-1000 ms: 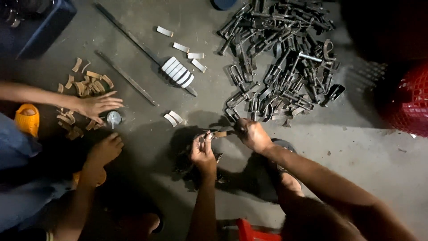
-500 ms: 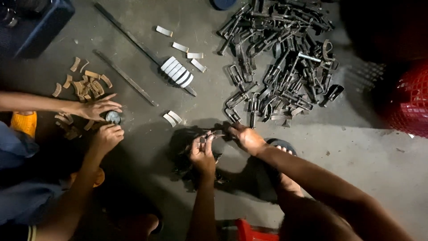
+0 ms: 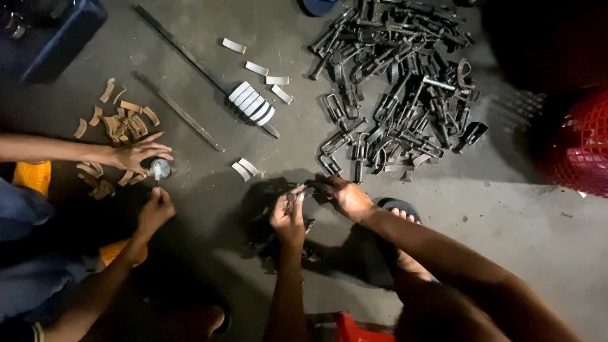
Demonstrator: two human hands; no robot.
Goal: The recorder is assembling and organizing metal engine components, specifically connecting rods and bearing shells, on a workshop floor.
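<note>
Head | left hand (image 3: 289, 218), right hand (image 3: 345, 195) pinch metal part (image 3: 299, 194) | bare floor (image 3: 506, 209) rightward

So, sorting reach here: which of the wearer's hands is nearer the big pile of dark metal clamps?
Right hand, just below the pile of dark metal clamps; left hand is lower left.

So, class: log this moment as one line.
left hand: grips small metal part | right hand: same part | clamp pile: beyond

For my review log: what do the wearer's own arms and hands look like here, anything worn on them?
Both the left hand and the right hand are bare: no gloves, and no rings or watch that I can make out in the dim light. Both forearms are uncovered too, with no sleeve in view.
</note>
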